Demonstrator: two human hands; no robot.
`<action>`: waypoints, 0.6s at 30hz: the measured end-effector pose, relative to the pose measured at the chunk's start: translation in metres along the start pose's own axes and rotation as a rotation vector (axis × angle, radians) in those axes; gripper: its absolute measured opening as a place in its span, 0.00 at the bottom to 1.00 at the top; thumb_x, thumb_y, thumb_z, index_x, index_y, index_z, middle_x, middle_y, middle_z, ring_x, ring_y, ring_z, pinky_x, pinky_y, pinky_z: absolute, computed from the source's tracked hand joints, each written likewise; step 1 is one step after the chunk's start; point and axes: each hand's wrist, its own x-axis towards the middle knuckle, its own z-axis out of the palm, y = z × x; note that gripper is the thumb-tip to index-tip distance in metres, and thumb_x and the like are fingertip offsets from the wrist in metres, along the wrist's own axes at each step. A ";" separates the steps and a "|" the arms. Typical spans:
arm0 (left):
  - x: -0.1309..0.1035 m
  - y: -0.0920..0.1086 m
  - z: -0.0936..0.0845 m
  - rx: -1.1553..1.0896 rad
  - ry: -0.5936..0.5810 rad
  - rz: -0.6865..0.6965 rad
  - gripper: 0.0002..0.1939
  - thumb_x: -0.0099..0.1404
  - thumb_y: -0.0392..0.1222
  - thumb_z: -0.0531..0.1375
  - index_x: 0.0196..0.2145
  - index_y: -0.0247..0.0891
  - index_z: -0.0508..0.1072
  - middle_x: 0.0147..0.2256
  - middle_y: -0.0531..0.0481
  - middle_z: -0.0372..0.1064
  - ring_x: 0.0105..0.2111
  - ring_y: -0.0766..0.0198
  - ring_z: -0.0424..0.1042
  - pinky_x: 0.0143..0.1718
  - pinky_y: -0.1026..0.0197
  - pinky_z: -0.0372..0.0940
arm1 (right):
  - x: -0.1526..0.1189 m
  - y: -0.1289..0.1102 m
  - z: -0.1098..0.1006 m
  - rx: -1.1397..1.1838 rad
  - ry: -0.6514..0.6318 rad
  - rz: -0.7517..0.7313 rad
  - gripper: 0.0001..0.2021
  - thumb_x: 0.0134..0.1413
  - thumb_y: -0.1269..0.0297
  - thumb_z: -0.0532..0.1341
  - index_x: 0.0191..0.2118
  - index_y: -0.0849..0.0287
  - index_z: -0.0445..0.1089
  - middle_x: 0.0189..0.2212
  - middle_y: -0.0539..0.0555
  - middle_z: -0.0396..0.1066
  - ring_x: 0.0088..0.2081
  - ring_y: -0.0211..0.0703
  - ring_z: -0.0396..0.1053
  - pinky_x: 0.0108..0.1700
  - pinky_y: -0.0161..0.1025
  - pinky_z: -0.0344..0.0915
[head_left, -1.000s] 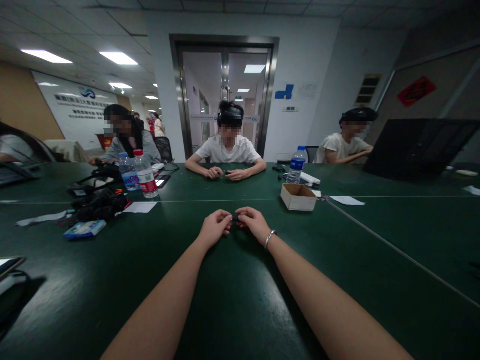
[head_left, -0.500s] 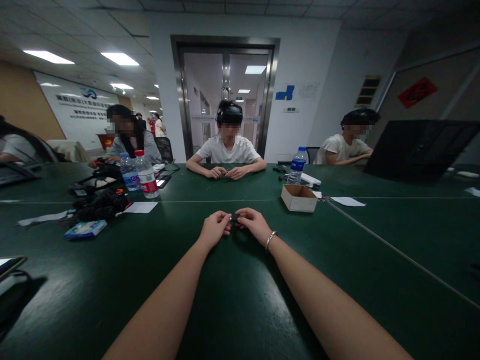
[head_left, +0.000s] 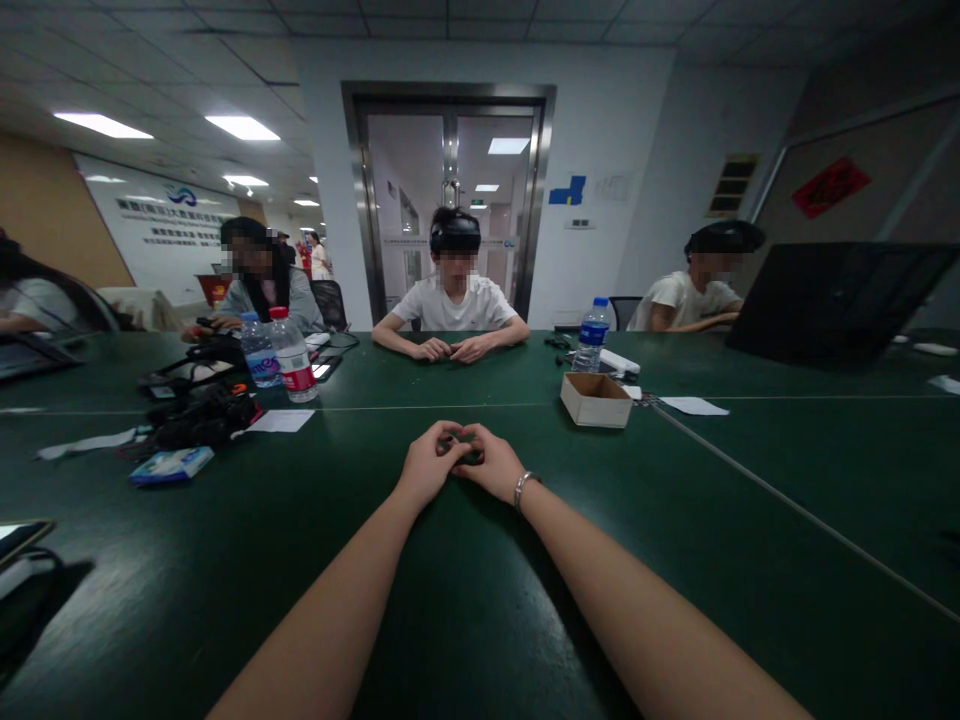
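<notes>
Over the middle of the dark green table [head_left: 450, 560], my left hand [head_left: 429, 464] and my right hand [head_left: 491, 462] meet at the fingertips. Both have curled, closed fingers around something small and dark, mostly hidden between them; I cannot make out what it is. A silver bracelet [head_left: 523, 490] circles my right wrist. To the right, beyond my hands, stands an open white box [head_left: 596, 408] with a brown inside.
Two plastic bottles [head_left: 294, 360] stand at the left by tangled black gear [head_left: 199, 415] and a blue-white packet [head_left: 172, 465]. Another bottle [head_left: 592, 338] is behind the box. A person [head_left: 455, 300] sits opposite; others sit at both sides. A black screen [head_left: 840, 300] stands right.
My right hand has moved left and turned inward, so the fingertips of both hands now meet. The dark object that showed between them is now mostly covered. The view has shifted slightly.
</notes>
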 end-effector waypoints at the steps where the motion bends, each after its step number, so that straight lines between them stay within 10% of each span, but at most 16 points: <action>1: -0.001 0.001 0.001 -0.004 -0.011 -0.012 0.16 0.54 0.43 0.62 0.41 0.39 0.69 0.31 0.52 0.68 0.26 0.69 0.67 0.27 0.67 0.62 | 0.000 0.000 0.000 -0.035 0.005 -0.014 0.21 0.37 0.71 0.69 0.40 0.58 0.64 0.31 0.48 0.70 0.34 0.41 0.66 0.36 0.36 0.60; 18: -0.002 0.012 -0.016 -0.320 -0.218 -0.395 0.10 0.56 0.40 0.62 0.35 0.33 0.68 0.36 0.45 0.69 0.26 0.68 0.72 0.27 0.67 0.68 | 0.000 -0.003 -0.002 -0.229 -0.026 -0.059 0.17 0.41 0.62 0.70 0.39 0.60 0.70 0.36 0.54 0.65 0.40 0.46 0.61 0.41 0.41 0.60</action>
